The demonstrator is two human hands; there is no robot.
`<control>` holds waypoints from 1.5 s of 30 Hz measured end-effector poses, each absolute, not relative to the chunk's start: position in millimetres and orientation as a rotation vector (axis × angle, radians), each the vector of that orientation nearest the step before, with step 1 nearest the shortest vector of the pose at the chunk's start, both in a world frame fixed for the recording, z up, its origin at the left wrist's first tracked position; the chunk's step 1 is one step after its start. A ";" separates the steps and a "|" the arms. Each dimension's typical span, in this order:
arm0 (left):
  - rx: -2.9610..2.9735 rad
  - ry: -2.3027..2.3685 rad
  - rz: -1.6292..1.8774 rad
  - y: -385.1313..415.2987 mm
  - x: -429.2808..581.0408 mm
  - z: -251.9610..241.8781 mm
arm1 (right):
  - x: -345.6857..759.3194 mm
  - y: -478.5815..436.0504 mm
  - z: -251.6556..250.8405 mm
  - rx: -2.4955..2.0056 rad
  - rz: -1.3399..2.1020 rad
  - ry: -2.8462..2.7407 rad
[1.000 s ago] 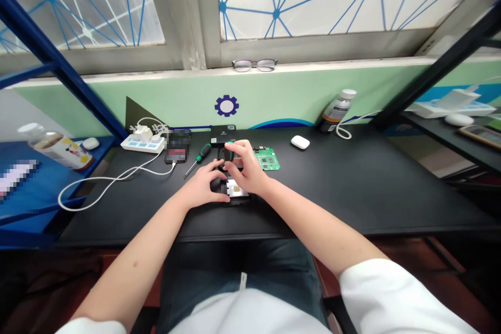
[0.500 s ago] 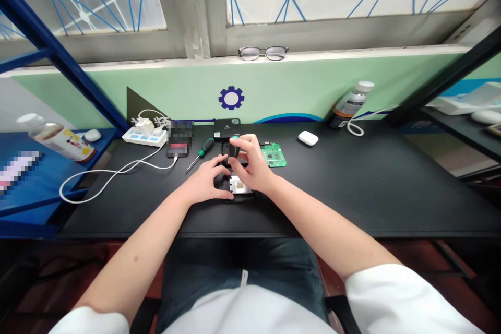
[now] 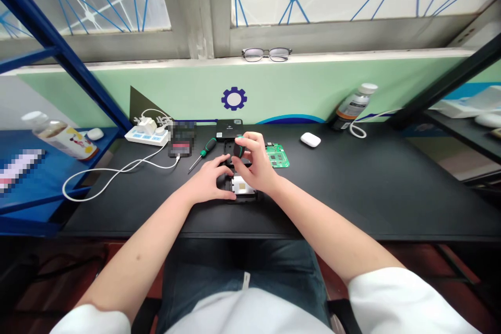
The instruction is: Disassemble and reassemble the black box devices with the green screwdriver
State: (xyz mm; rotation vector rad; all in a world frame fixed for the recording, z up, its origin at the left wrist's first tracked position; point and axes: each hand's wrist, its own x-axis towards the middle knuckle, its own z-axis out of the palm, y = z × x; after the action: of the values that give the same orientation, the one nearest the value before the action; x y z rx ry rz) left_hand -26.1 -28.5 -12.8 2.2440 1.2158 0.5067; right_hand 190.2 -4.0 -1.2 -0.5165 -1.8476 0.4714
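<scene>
Black-and-green, the screwdriver (image 3: 238,150) stands nearly upright over an opened device casing (image 3: 243,200) in the head view, the grip of the right hand (image 3: 257,166) clamped on it. The left hand (image 3: 209,181), grip apart, touches the casing's nine-o'clock side; a circuit board (image 3: 278,156) lies at two o'clock.

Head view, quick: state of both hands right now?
Left hand: open, touching the left side of the black casing.
Right hand: closed on a black-and-green tool handle.

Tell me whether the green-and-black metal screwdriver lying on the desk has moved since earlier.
No: judged against the purple gear on the green wall, the screwdriver lies unmoved.
</scene>
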 end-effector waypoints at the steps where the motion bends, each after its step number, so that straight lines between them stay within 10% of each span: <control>1: 2.247 1.212 0.509 -28.3 -26.3 -13.4 | 189.8 -4.1 -1.5 -0.516 0.471 -1.852; 17: 2.333 1.188 0.503 -27.4 -26.2 -14.6 | 191.7 -1.6 7.6 -0.512 0.270 -1.792; 45: 2.383 1.186 0.503 -28.7 -23.6 -10.7 | 193.4 -11.1 17.6 -0.449 1.077 -1.522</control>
State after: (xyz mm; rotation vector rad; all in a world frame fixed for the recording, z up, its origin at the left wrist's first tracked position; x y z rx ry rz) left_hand -23.6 -28.7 -10.7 2.3826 1.1858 0.5026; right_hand 193.4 -11.1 17.6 -0.4495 -1.5220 1.0766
